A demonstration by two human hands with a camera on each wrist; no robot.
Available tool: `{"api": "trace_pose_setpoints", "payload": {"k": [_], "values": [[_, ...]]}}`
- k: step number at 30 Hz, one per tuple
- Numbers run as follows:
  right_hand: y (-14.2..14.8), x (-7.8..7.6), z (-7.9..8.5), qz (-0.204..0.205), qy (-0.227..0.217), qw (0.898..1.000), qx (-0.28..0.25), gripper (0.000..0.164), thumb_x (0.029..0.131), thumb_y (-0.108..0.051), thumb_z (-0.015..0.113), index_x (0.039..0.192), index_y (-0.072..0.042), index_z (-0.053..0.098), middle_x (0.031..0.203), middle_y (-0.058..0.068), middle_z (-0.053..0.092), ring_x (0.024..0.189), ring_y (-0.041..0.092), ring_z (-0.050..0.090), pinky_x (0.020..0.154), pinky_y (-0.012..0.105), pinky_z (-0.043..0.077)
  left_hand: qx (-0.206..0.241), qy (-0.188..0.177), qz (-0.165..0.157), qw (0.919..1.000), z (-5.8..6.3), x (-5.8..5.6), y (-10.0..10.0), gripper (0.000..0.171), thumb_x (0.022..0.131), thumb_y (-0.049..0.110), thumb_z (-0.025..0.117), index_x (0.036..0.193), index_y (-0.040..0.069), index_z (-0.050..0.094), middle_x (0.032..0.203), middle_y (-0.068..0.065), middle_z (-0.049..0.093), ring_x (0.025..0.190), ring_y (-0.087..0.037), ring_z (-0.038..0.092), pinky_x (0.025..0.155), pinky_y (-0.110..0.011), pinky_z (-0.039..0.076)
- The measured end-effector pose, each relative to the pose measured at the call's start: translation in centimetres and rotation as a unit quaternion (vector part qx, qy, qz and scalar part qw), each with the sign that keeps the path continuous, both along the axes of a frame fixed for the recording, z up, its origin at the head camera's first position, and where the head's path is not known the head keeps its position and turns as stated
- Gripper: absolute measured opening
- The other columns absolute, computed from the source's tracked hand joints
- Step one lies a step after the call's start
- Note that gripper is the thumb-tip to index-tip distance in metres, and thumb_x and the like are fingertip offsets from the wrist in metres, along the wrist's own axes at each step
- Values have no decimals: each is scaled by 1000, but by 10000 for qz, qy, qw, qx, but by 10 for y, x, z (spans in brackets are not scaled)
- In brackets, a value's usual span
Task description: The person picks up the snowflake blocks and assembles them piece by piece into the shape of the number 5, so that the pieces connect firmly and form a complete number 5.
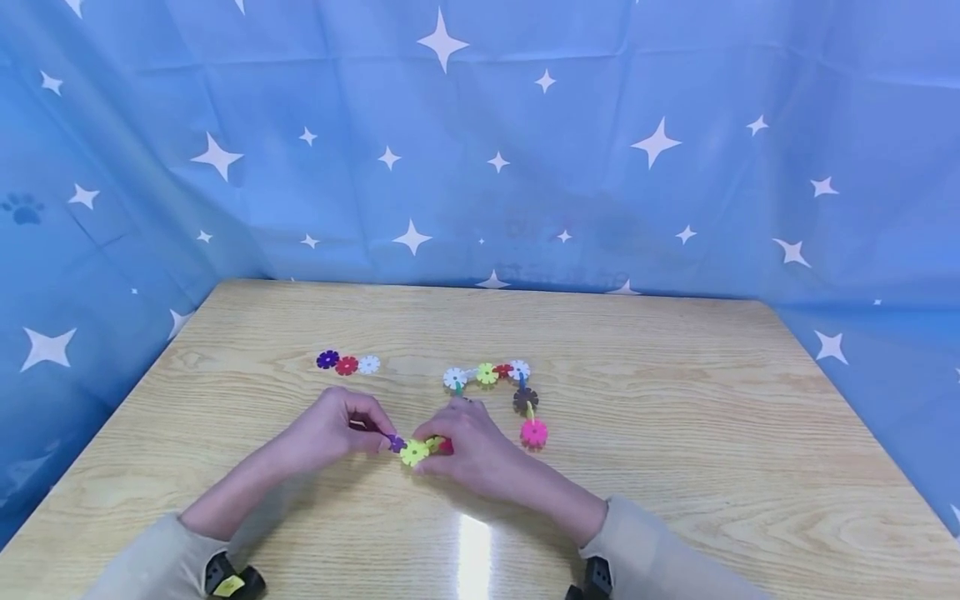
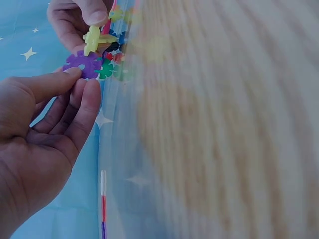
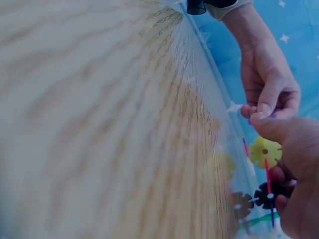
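My left hand (image 1: 333, 425) pinches a purple snowflake disc (image 2: 83, 63) between thumb and fingers. Right beside it, my right hand (image 1: 472, 446) holds a yellow snowflake disc (image 1: 414, 452) at the end of a chain of notched discs. Purple and yellow meet at their edges; whether their slots interlock, I cannot tell. More pieces lie partly hidden under the right hand, including a red one (image 1: 446, 446). Behind that hand the chain runs on through a white disc (image 1: 454, 378), a yellow-green one (image 1: 487, 373) and a black one (image 1: 525, 400) to a pink disc (image 1: 534, 432).
Farther back on the left of the wooden table (image 1: 675, 400) lie a purple disc (image 1: 327, 359), a red disc (image 1: 347, 365) and a white disc (image 1: 368, 364) in a row. A blue star-patterned cloth (image 1: 570, 192) hangs behind the table.
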State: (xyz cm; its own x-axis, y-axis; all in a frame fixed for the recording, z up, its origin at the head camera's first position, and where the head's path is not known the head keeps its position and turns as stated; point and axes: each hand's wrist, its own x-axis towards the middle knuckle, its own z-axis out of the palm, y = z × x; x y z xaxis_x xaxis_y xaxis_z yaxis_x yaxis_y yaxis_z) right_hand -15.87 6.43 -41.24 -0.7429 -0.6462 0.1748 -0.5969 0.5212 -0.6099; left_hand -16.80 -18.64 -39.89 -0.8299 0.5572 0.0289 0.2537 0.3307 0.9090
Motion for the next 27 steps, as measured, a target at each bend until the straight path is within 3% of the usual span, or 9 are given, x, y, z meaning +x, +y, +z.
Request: {"api": "trace_pose_setpoints", "payload": {"k": [7,14,20,24,27], "values": [[0,0,0,26,143,9998,-104,31,84,-24,86,111,-13,78,104,-6,75,92,8,49,100,44,39,212,-389,-4,9990,-3,1,0,9,87,-10,72,92,-3,73,87,-5,73,76,-22,70,68,-29,59],[4,-1,-1,-147,110,9998,-37,33,82,-24,88,112,-13,78,106,-5,75,98,10,52,104,46,39,40,-227,-92,9997,-3,-2,6,7,89,-4,74,93,2,74,88,-8,72,77,-24,70,69,-31,60],[7,0,-3,-298,227,9992,-120,32,80,-23,89,110,-15,78,105,-6,75,97,11,52,99,44,41,84,-359,-157,9992,-5,-6,7,6,89,-3,74,95,0,74,89,-10,72,79,-26,71,70,-33,61],[5,3,-2,-644,433,9968,-186,35,77,-27,91,108,-16,79,104,-5,75,102,13,54,98,46,38,77,-310,-88,9995,-5,-6,7,6,89,-4,73,95,-1,74,88,-11,72,77,-27,71,69,-30,60],[4,5,-2,-730,881,9928,-356,36,75,-27,92,106,-15,79,103,-5,74,105,15,55,97,46,38,80,-274,-44,9996,-5,-7,8,7,89,-4,73,95,-2,73,88,-12,72,76,-26,70,68,-30,59]]}}
